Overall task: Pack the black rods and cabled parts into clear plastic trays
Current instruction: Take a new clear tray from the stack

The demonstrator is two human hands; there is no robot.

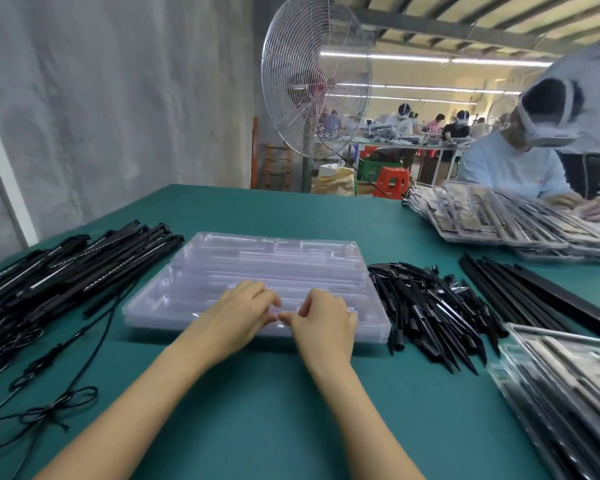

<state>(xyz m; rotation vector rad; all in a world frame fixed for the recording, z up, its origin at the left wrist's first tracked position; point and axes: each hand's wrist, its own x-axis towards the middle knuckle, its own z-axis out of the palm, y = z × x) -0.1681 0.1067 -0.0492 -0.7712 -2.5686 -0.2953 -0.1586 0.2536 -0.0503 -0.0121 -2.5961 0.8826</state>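
A stack of clear plastic trays (267,271) lies in the middle of the green table. My left hand (238,315) and my right hand (323,320) meet at the near edge of the top tray, thumbs and fingers pinching its rim. Black cabled parts (59,271) are heaped at the left, with loose cables (49,410) trailing toward me. Short black rods (426,306) lie in a pile right of the trays, and long black rods (534,296) lie farther right.
Filled trays (568,393) are stacked at the near right, and more filled trays (506,220) lie at the far right in front of another person (513,168). A large standing fan (316,84) stands beyond the table's far edge.
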